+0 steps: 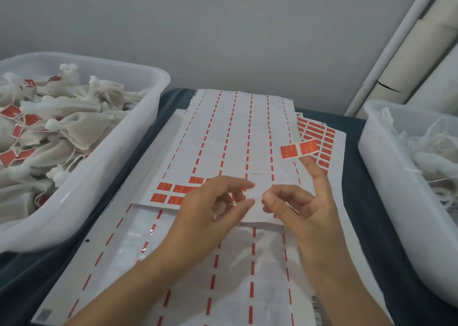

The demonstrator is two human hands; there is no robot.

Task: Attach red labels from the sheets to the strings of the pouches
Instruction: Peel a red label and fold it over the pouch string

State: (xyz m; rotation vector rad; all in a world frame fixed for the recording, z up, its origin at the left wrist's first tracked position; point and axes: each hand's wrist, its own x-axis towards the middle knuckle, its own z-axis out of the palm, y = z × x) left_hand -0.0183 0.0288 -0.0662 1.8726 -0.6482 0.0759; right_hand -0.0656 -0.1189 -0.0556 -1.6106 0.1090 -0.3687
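Observation:
A double red label [298,148] sticks to the tip of one outstretched finger of my right hand [304,209]; its thumb and other fingers are curled in. My left hand [210,206] hovers beside it with loosely bent fingers, thumb and forefinger apart, and I see nothing in it. Both hands are over a mostly peeled label sheet [238,137] that keeps a few red labels [164,192] at its lower left. A fuller sheet of red labels [319,132] peeks out at the right. No pouch or string is visible in either hand.
A clear tub [138,132] at the left holds white pouches [81,127] with red labels on their strings. Another clear tub [386,177] at the right holds unlabelled pouches [431,157]. A peeled sheet [223,276] lies nearest me on dark cloth [158,117].

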